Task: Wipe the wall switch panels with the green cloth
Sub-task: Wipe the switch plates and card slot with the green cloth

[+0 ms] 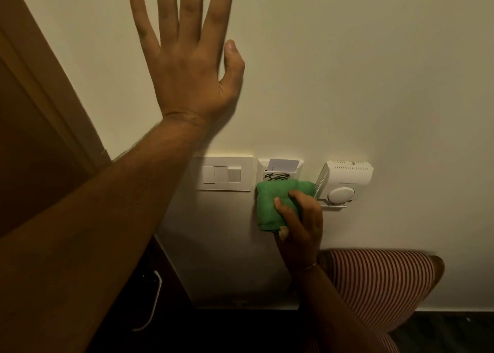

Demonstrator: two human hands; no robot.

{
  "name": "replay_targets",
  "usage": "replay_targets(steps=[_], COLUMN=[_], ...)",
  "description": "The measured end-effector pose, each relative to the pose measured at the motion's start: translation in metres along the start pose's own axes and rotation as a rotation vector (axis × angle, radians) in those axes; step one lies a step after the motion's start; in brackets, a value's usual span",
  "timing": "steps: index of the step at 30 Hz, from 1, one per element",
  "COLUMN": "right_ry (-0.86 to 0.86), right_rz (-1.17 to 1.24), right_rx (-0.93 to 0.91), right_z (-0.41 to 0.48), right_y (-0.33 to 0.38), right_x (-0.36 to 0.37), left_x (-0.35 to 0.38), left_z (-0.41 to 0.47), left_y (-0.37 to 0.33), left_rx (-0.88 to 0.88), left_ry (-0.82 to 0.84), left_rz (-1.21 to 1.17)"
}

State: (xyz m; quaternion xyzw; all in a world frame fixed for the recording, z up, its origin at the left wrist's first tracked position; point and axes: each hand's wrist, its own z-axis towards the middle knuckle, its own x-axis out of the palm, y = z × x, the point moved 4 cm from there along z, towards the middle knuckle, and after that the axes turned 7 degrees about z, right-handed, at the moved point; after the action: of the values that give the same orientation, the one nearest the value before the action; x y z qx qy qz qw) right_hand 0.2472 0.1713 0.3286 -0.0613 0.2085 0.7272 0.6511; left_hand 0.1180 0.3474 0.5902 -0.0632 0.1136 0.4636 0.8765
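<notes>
My right hand grips a folded green cloth and presses it against the lower part of the white key-card holder, which has a card in its slot and a black scribble on its face. To its left is a white switch panel with three rockers. To its right is a white thermostat with a round dial. My left hand lies flat on the cream wall above the panels, fingers spread.
A brown wooden door frame runs down the left side. A chair with red-and-white striped upholstery stands against the wall at the lower right. A white cable lies on the dark floor below.
</notes>
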Motion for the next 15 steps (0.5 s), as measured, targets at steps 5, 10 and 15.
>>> replay_targets(steps=[5, 10, 15], right_ry=[0.022, 0.0, -0.114], right_rz=[0.084, 0.078, 0.128], right_rx=[-0.051, 0.017, 0.18], right_z=[0.008, 0.0, -0.003], right_y=[0.024, 0.011, 0.002], right_x=[0.019, 0.011, 0.002], left_x=[0.001, 0.001, 0.001], left_z=[-0.001, -0.002, -0.005], left_y=[0.0, 0.0, 0.0], left_rx=[-0.014, -0.01, -0.034], left_ry=[-0.011, -0.007, 0.028], left_rz=[0.017, 0.014, -0.02])
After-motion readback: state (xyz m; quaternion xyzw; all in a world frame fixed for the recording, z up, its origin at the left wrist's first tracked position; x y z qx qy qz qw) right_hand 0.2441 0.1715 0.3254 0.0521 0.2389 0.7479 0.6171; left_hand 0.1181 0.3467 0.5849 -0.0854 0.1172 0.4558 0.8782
